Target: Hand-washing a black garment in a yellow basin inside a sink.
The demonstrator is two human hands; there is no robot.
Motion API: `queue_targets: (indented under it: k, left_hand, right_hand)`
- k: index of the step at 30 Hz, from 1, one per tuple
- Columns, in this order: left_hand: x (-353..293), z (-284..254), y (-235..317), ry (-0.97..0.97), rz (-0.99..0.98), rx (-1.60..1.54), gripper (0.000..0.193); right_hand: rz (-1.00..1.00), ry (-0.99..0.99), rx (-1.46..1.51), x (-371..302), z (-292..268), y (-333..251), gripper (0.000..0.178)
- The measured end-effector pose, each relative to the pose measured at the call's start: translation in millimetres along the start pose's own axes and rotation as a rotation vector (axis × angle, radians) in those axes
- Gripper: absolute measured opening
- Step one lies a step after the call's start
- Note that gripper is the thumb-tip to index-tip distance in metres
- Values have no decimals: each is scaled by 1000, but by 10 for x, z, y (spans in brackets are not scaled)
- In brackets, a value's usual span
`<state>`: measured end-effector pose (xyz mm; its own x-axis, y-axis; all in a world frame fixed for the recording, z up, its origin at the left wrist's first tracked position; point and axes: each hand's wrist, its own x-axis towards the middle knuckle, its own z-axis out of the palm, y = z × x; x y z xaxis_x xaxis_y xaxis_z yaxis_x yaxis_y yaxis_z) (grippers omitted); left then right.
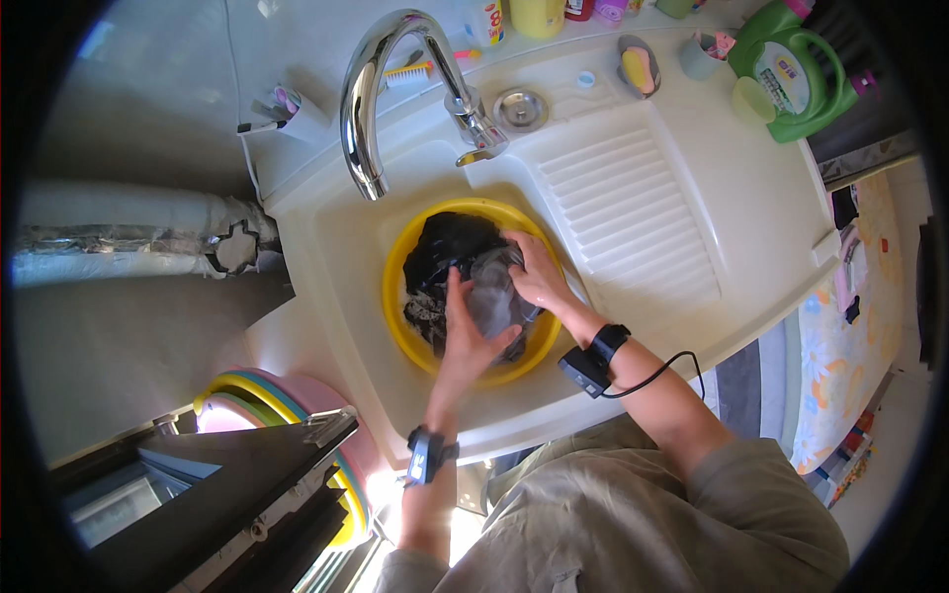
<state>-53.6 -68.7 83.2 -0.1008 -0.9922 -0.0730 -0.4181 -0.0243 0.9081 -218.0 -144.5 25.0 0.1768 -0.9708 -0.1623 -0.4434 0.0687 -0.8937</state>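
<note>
A yellow basin [390, 287] stands in the white sink [341, 237], with wet laundry in it. On its left side lies a bunched black cloth [450, 237]; a wet grey garment [491, 292] fills the middle and right. My left hand [472, 334] rests on the laundry, thumb spread away from the outstretched fingers. At the upper right of the basin, my right hand [536, 274] has its fingers curled over the grey garment's edge, gripping it. Fingertips of the right hand are partly hidden in the folds.
A chrome faucet [364, 119] arches over the sink behind the basin. Right of it is a ribbed washboard surface [633, 212]. A soap dish [638, 67], a grey cup [702, 56] and a green detergent jug [791, 74] stand along the back. A dark window frame [227, 494] juts in at lower left.
</note>
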Motion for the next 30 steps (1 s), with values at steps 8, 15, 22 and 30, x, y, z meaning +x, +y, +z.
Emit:
queue_targets:
  k: [8, 15, 22, 30]
  left_hand:
    - [-141, 441, -528, -508, -358, 491, 116]
    - [-366, 545, -804, -368, -481, 557, 109]
    - [-310, 705, -1260, -598, -563, 836, 80]
    - [-409, 471, -1559, -567, -384, 758, 77]
  right_hand:
    - [66, -87, -559, -347, 521, 93, 45]
    - [-51, -51, -660, -210, 751, 418, 33]
    - [281, -242, -558, 433, 695, 173, 32]
    - [-195, -331, -659, -346, 676, -314, 64]
